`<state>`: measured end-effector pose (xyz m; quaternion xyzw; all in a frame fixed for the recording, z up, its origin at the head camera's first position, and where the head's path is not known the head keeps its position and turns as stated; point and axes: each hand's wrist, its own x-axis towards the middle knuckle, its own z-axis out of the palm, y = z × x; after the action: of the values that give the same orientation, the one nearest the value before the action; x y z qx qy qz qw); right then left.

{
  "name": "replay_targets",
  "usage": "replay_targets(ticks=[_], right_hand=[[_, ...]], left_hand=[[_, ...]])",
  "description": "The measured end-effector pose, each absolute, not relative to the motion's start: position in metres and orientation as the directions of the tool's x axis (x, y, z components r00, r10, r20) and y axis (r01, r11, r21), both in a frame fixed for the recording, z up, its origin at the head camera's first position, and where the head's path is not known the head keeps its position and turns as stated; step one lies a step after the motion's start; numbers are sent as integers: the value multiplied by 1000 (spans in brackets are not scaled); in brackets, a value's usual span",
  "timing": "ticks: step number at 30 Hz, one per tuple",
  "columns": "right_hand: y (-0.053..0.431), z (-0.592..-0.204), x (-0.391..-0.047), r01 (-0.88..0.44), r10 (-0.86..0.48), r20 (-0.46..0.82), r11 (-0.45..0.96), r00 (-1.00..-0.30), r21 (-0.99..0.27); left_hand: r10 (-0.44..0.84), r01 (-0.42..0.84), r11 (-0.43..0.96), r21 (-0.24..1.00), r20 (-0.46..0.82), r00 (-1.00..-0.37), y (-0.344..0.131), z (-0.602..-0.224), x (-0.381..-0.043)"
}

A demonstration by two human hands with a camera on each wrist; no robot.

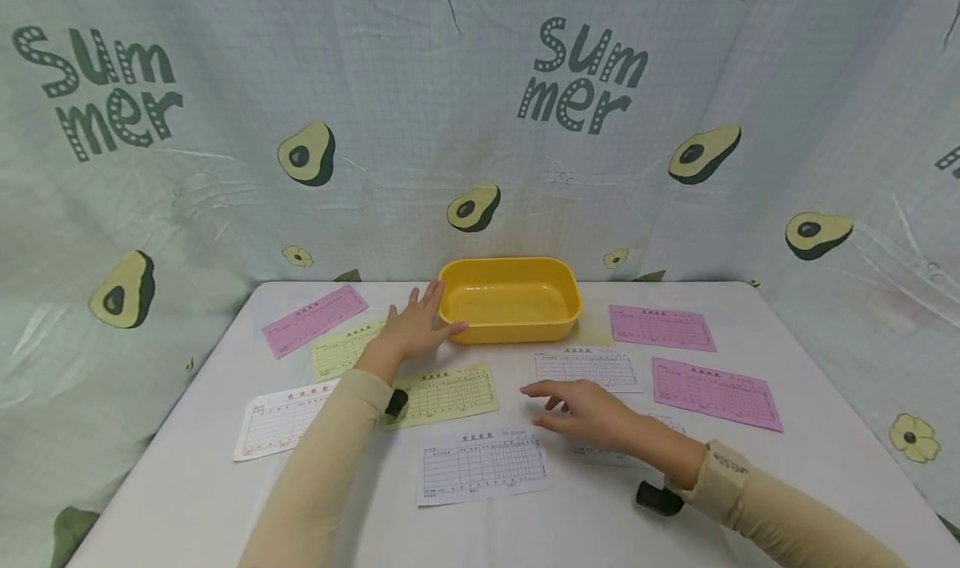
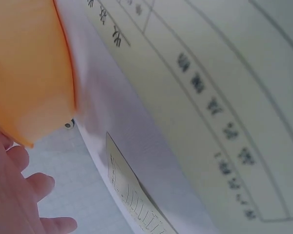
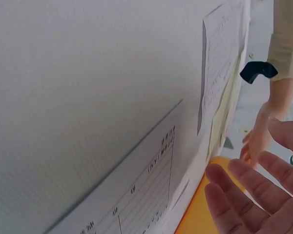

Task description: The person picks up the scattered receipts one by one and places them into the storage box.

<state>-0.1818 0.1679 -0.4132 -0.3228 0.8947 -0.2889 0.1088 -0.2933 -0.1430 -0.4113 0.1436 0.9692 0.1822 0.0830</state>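
Observation:
A yellow plastic basin (image 1: 510, 333) stands at the back middle of the table. My left hand (image 1: 412, 326) is at its left side, fingers spread and straight, the fingertips at the rim; in the left wrist view they overlap the basin's edge (image 2: 34, 112). Under the left wrist lies a yellow receipt slip (image 1: 450, 393). My right hand (image 1: 581, 409) hovers over the table with loosely bent fingers and holds nothing. Nearest to it are a white slip (image 1: 592, 370) behind, another white slip (image 1: 480, 472) to the front left, and one partly hidden beneath it (image 1: 611, 458).
Pink slips (image 1: 663, 328) lie at the right, one more pink slip (image 1: 315, 319) at the back left. Beside that are a second yellow slip (image 1: 341, 355) and a red-printed white slip (image 1: 277, 424). A patterned cloth (image 1: 405, 134) hangs behind the white table (image 1: 480, 539).

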Motion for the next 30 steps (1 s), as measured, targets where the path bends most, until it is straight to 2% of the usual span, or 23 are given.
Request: replay_targets(ticks=[5,18,30], right_hand=[[166,-417,-181,-512,-671,-39,601,-740,-613],[153,-429,-177,-437,-611,-172,709,-773,-553],[147,-425,-180,-493,-640,-196,721,-743,-487]], left_hand=[[307,250,902,352,-115,-945,-141,-411,-297],[309,267,919,291,-111,-944,-140,-412,-304],[317,289,928,235,-95,-943,-139,-414,-304]])
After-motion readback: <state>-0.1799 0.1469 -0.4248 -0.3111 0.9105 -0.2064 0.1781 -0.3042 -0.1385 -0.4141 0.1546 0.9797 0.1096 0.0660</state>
